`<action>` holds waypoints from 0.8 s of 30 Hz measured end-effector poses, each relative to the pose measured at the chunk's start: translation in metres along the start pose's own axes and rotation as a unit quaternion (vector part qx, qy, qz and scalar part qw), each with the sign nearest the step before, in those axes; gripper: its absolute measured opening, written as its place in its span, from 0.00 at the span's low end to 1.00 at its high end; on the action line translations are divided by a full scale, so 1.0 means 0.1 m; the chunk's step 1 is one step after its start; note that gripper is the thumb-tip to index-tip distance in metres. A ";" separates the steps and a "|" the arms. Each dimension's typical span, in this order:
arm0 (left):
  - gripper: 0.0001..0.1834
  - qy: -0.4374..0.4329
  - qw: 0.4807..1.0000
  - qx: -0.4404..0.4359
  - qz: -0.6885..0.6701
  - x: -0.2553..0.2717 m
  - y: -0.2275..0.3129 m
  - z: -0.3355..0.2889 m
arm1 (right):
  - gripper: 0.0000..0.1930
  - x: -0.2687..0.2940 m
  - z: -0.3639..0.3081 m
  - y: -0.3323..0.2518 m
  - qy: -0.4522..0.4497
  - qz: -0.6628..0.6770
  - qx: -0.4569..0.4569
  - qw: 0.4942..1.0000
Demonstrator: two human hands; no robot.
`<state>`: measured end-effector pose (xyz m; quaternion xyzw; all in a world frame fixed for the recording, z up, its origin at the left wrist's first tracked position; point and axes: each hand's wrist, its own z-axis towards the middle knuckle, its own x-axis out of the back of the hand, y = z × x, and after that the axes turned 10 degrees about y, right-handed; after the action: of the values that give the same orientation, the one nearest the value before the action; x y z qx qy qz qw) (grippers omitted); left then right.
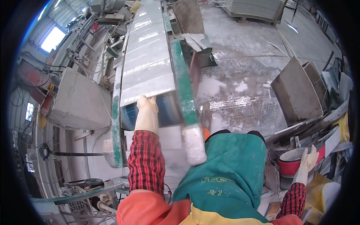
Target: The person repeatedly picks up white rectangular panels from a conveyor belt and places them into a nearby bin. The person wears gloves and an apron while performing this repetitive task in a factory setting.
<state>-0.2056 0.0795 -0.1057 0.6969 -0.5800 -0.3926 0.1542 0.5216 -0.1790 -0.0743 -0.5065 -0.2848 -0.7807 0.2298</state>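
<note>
A long pale grey, glossy slab surface (148,71) lies on the conveyor in front of me, crossed by several seams. My left hand (147,104), in a cream glove, has its fingers curled over the slab's near edge. Just beneath that edge shows the blue conveyor belt (168,110), rounding its end. To my far right, my gloved right hand (309,159) is beside a red-banded round tub (290,165). Its fingers are stretched and slightly apart, and I cannot tell whether they touch the rim.
Green side rails (183,82) flank the conveyor; the right one ends in a white-wrapped pad (194,146) by my green apron (225,168). At left stands a large pale block (84,99). Brown-grey panels (298,90) lean at right. The floor (240,93) looks wet.
</note>
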 end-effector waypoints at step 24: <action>0.18 -0.069 0.985 0.036 0.152 0.13 0.27 0.17 | 0.28 0.14 -0.29 -0.19 0.029 0.010 0.012 0.999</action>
<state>-0.2360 0.0644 -0.1035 0.5773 -0.7019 -0.3908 0.1464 0.4847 -0.1862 -0.0750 -0.4832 -0.2823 -0.7896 0.2516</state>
